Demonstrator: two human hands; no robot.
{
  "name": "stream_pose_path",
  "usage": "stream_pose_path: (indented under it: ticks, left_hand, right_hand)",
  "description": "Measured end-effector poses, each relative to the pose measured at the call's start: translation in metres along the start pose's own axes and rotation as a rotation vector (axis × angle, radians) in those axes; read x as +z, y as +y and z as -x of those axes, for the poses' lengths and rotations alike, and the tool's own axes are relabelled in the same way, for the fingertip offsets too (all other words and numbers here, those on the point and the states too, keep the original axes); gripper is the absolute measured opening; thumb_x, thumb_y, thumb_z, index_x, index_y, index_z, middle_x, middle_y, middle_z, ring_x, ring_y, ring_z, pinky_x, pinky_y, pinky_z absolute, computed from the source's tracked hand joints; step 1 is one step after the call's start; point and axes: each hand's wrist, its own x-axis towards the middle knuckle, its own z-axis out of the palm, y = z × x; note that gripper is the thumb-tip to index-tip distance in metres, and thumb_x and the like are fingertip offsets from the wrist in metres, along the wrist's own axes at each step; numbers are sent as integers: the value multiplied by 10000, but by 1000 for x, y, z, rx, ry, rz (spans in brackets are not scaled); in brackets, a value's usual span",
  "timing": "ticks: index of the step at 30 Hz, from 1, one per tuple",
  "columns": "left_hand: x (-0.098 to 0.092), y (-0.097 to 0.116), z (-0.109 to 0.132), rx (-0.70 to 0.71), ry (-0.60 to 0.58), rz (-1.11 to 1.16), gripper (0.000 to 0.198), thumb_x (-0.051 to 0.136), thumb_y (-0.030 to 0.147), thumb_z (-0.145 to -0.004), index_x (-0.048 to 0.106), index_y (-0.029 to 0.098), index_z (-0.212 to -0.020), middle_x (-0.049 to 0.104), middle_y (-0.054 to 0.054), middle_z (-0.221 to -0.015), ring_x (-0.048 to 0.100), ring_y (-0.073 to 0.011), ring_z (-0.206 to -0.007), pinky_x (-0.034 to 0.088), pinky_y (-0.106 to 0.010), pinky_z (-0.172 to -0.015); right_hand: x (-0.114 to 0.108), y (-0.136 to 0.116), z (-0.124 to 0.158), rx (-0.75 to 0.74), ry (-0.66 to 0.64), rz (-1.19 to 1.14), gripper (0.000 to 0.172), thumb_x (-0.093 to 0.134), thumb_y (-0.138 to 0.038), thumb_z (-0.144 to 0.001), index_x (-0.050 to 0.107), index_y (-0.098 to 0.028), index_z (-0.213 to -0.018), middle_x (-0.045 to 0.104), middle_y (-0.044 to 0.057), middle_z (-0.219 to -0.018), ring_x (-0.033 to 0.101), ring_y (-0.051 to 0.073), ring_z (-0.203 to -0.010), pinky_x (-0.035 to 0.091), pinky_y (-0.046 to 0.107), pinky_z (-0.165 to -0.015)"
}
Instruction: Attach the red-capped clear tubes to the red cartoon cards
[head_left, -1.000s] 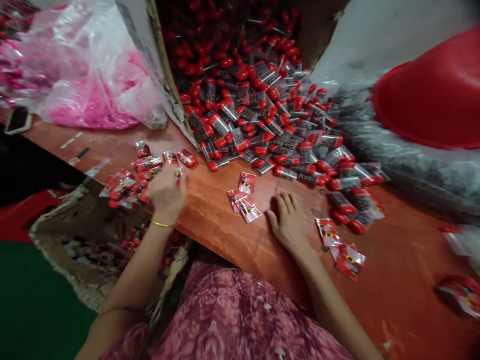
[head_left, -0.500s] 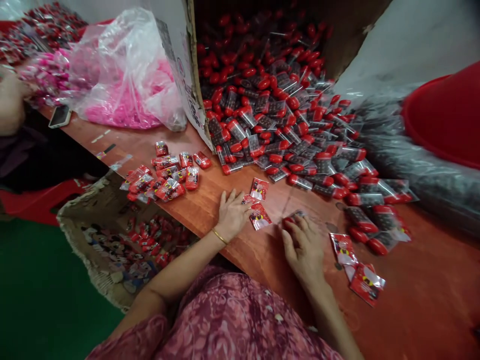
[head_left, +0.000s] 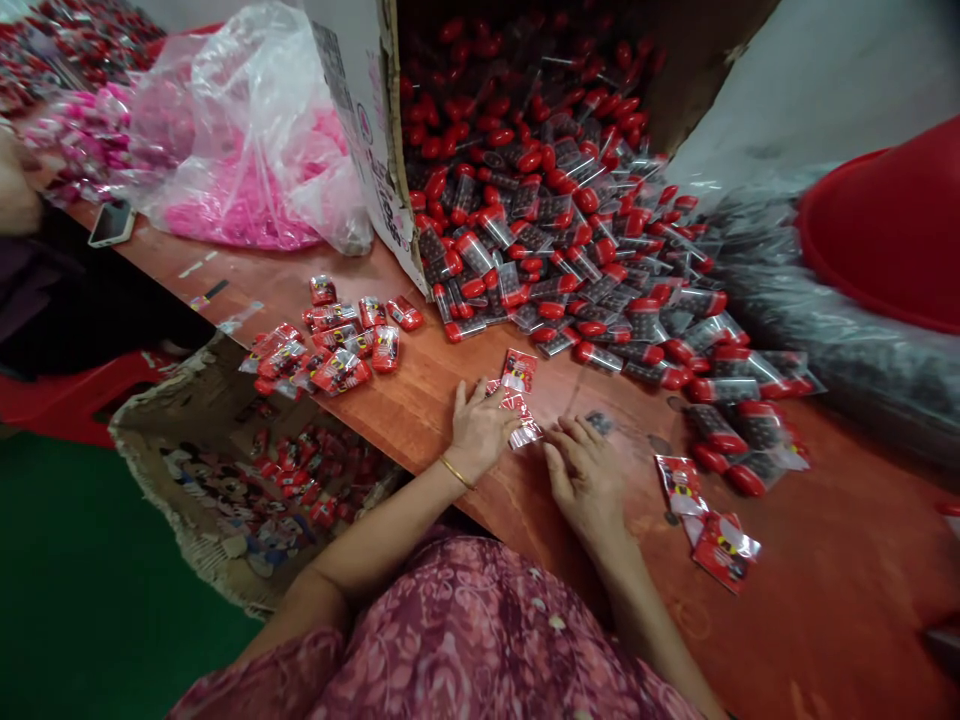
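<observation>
Head view: the left grip (head_left: 480,430), with a thin gold bangle (head_left: 456,472) at its wrist, lies palm down on the reddish-brown wooden desk (head_left: 817,590), its fingers spread; beneath and just ahead of it are flat red printed film packets (head_left: 519,370), and whether its thumb pins them cannot be told. The right grip (head_left: 585,480) sits just beside the left grip, fingers curved and together, tips at the packets; no held item shows, so its closure cannot be told. A small dark film packet (head_left: 598,422) lies just ahead of the right grip.

The packets are judged light, soft and slippery; take hold at a flat sealed edge between thumb and finger.

Beyond both grips, a heap of clear red-capped tubes (head_left: 555,260) spills from a brown cardboard carton (head_left: 367,130); left of the left grip lies a cluster of red packets (head_left: 337,360); right of the right grip lie two more red packets (head_left: 709,525). Further left, a woven basket (head_left: 157,470) holds red packets; a clear bag of pink items (head_left: 240,170) stands far ahead-left; a red plastic cone (head_left: 885,230) stands far right.
</observation>
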Motion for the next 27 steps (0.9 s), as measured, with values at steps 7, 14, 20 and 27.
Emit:
stream_pose_path:
  ticks: [7, 14, 20, 27]
  left_hand:
    - [3, -3, 3, 25, 23, -54, 207, 515, 319, -842, 719, 283, -860, 622, -48, -1226, 402, -283, -1276, 129, -555, -1077]
    - [1, -9, -1, 23, 7, -62, 175, 585, 379, -793, 713, 314, -894, 617, -26, -1234, 391, -289, -1294, 112, -577, -1078]
    - [1, -5, -5, 21, 54, -48, 173, 553, 318, -816, 721, 278, -823, 643, -31, -1194, 423, -289, -1276, 145, -570, -1075]
    - [-15, 10, 1, 46, 210, 94, 182, 583, 349, -799, 723, 309, -908, 563, -52, -1303, 380, -289, -1310, 140, -558, -1089]
  right_hand:
    - [0, -9, -1, 27, 11, -12, 202, 493, -275, -865, 675, -203, -913, 687, 97, -1030, 592, 255, -1051, 470, 472, -907]
    - [-5, -2, 2, 104, 53, -56, 211, 485, -271, -869, 687, -212, -884, 698, 86, -977, 615, 236, -1015, 481, 449, -895]
    - [-8, -7, 0, 148, 51, -139, 195, 500, -266, -857, 683, -205, -882, 699, 94, -964, 617, 238, -990, 458, 444, -906]
    - [-4, -25, -19, 545, 4, -555, 288, 488, -425, -844, 640, -195, -924, 686, 62, -878, 618, 193, -761, 495, 332, -696]
